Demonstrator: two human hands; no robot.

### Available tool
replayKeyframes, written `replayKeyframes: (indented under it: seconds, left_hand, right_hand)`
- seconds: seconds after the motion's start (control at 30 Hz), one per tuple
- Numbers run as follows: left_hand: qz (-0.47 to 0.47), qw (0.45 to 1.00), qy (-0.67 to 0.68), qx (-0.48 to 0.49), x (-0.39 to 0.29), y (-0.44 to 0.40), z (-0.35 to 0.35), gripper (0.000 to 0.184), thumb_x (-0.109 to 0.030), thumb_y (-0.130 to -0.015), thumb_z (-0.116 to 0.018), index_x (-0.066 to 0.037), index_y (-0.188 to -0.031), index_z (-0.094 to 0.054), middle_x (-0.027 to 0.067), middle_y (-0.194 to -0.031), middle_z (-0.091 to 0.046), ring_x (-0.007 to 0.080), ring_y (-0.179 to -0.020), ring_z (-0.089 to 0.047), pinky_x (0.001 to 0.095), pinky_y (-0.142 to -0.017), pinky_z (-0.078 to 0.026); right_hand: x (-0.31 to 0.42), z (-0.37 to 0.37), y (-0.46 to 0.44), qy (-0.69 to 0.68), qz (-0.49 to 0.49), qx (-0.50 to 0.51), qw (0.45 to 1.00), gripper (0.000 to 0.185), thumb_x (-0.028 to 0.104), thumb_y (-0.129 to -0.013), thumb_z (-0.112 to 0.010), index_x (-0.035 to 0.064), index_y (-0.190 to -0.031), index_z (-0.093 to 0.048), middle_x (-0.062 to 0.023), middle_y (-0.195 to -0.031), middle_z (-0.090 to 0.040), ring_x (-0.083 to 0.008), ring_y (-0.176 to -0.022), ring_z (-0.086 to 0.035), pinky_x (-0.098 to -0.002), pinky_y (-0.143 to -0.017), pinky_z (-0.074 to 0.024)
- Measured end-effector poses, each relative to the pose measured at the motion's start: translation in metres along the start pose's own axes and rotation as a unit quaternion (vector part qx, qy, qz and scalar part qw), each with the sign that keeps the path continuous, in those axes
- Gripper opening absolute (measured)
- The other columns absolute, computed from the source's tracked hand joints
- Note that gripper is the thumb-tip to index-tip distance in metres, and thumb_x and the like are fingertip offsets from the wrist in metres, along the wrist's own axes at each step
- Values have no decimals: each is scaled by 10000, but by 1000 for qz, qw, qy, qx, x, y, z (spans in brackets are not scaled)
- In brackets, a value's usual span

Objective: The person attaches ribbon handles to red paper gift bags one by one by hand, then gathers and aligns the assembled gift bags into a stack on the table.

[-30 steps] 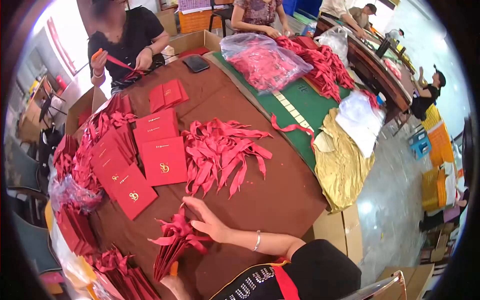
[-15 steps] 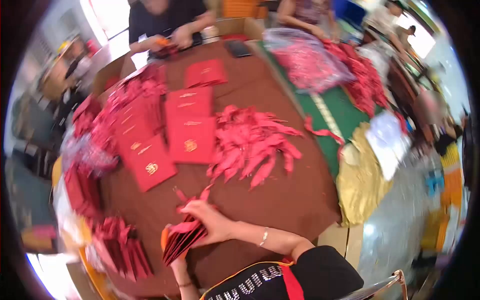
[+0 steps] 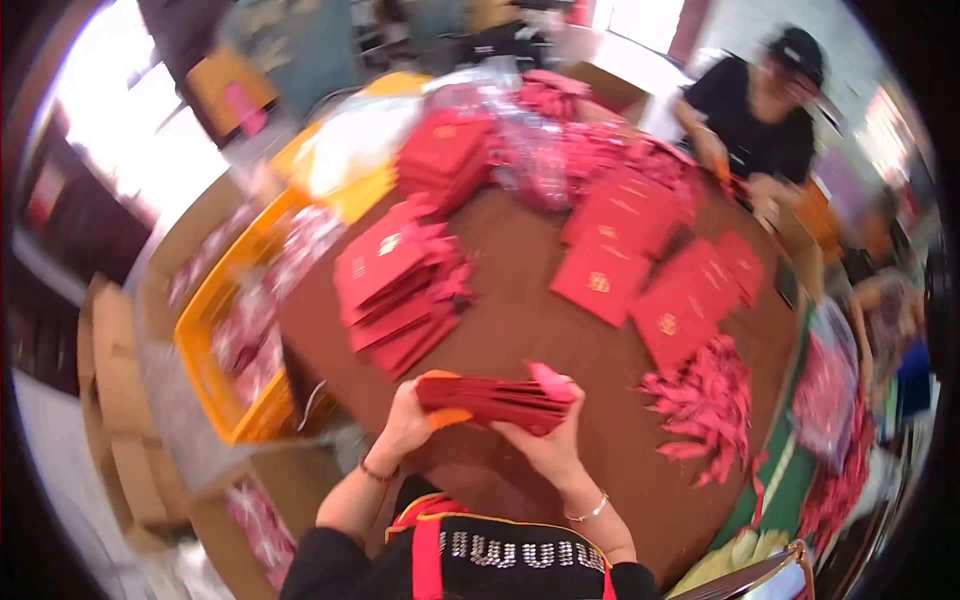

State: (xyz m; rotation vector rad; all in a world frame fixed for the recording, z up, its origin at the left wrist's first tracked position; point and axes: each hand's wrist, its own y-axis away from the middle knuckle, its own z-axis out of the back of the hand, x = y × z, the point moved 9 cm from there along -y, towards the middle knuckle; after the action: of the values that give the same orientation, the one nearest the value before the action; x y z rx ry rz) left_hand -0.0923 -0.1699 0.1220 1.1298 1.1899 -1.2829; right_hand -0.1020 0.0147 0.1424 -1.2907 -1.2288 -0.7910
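My left hand (image 3: 405, 422) grips the left end of a stack of flat red packets (image 3: 490, 400), held edge-on above the near side of the brown table. My right hand (image 3: 548, 440) is closed round the stack's right end, where a pink ribbon end (image 3: 551, 379) sticks up. Something orange (image 3: 450, 417) shows at my left fingers; I cannot make out what it is. Beyond my left hand lies a fanned pile of red packets (image 3: 395, 290) with ribbons. Further right are gold-printed red packets (image 3: 600, 280) and a heap of loose red ribbons (image 3: 705, 405).
The brown cloth (image 3: 520, 280) covers the table. An orange crate (image 3: 215, 390) holds bagged red items at left, with cardboard boxes (image 3: 150, 480) beside it. Across the table a person (image 3: 750, 120) in black handles something orange. A plastic bag (image 3: 835, 375) of red material lies at right.
My view has swung left, bringing the crate and boxes into sight. Both hands still hold the stack, now raised and level between them; my right hand has shifted to its right end.
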Motion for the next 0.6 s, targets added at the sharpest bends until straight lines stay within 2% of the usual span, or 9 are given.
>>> replayKeyframes:
  seconds: [0.03, 0.07, 0.1, 0.23, 0.33, 0.4, 0.47, 0.57, 0.6]
  left_hand:
    - [-43, 999, -17, 11, -17, -3, 7, 496, 49, -682, -724, -1, -1143, -548, 86, -960, -653, 164, -928, -614, 314, -776, -531]
    - [-87, 995, -33, 30, -31, -5, 15, 458, 45, -677, -721, 10, -1107, -567, 73, -926, -657, 145, -898, -613, 299, -750, -527]
    - [-47, 999, 21, 8, -31, -6, 32, 435, 32, -695, -704, 11, -1107, -564, 73, -934, -652, 148, -872, -615, 295, -734, -522]
    - [-30, 910, 385, -151, -33, -28, 114, 404, 13, -785, -636, -4, -1171, -518, 94, -1082, -608, 199, -923, -615, 346, -799, -527]
    - [-84, 901, 399, -150, -59, -78, 160, 436, 10, -819, -611, -23, -1222, -449, 119, -1142, -574, 216, -949, -611, 369, -821, -536]
    - [-19, 886, 408, -221, -11, -113, 186, 432, 18, -829, -603, -28, -1220, -427, 116, -1114, -583, 227, -951, -613, 386, -815, -538]
    - [-22, 875, 447, -186, 10, -134, 183, 473, 24, -811, -624, -29, -1223, -397, 123, -1087, -586, 229, -949, -612, 394, -803, -541]
    - [65, 903, 329, -267, 53, -135, 192, 479, 18, -793, -648, 2, -1202, -399, 151, -1076, -582, 234, -935, -613, 364, -776, -544]
    - [69, 903, 330, -267, 52, -135, 188, 479, 18, -793, -648, 2, -1202, -399, 151, -1076, -582, 234, -935, -613, 364, -776, -544]
  right_hand:
    - [-10, -6, 2, -4, -67, 4, 998, 857, -45, -640, -782, 50, -1274, -214, -152, -1257, -403, -213, -1134, -491, -368, -957, -448]
    - [-5, -21, 0, -57, -73, 59, 994, 767, -10, -756, -690, 45, -1317, -170, -137, -1273, -398, -220, -1173, -461, -381, -971, -432]
    - [-3, -26, -4, -94, -55, 50, 993, 667, 15, -815, -616, 34, -1325, -187, -127, -1280, -398, -221, -1183, -449, -379, -980, -417]
    - [-13, -33, -33, -84, -7, 8, 996, 407, 65, -928, -429, -3, -1309, -301, -100, -1279, -417, -194, -1183, -436, -334, -990, -381]
    - [-33, -63, -60, 36, -95, 52, 993, 345, 101, -919, -521, -8, -1238, -447, -69, -1204, -494, -141, -1107, -473, -283, -969, -368]
    - [-48, -99, -70, 33, -104, 94, 990, 348, 103, -912, -540, 4, -1234, -458, -64, -1189, -503, -137, -1096, -478, -279, -959, -371]
    - [-60, -112, -83, 58, -106, 102, 987, 374, 113, -893, -581, 33, -1240, -465, -48, -1165, -510, -127, -1098, -463, -266, -929, -381]
    - [-55, -127, -112, 133, -31, 80, 987, 362, 115, -858, -621, 44, -1196, -515, -69, -1173, -512, -178, -1116, -460, -287, -926, -389]
    - [-23, -137, -122, 254, 124, 81, 956, 348, 118, -839, -636, 46, -1166, -542, -91, -1182, -510, -216, -1118, -461, -303, -924, -393]
